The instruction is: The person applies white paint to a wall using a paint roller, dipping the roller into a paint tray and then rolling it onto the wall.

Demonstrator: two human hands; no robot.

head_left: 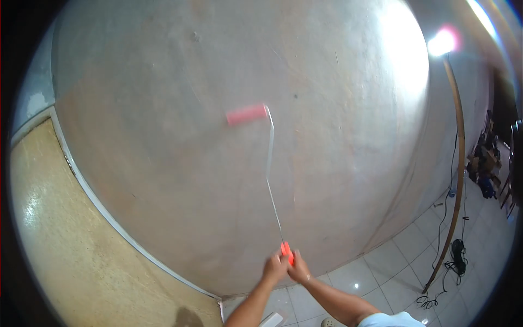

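Both my hands are wrapped round the orange handle of a paint roller (248, 114). My left hand (276, 267) closes on the handle from the left, and my right hand (299, 267) closes on it from the right, close beside the other. From the handle (286, 249) a thin bent metal rod runs up to the pink roller sleeve, which is slightly blurred and lies over the grey, patchy wall (338, 163). The sleeve is tilted a little, its right end higher. My fingers' far sides are hidden behind the handle.
A yellowish door (81, 234) with a pale frame (109, 206) stands at the left. On the right, a wooden pole (460, 158) carries a bright lamp (442, 42). Black cable (458, 256) lies coiled on the tiled floor (403, 291). Dark piled items (485, 163) sit farther back.
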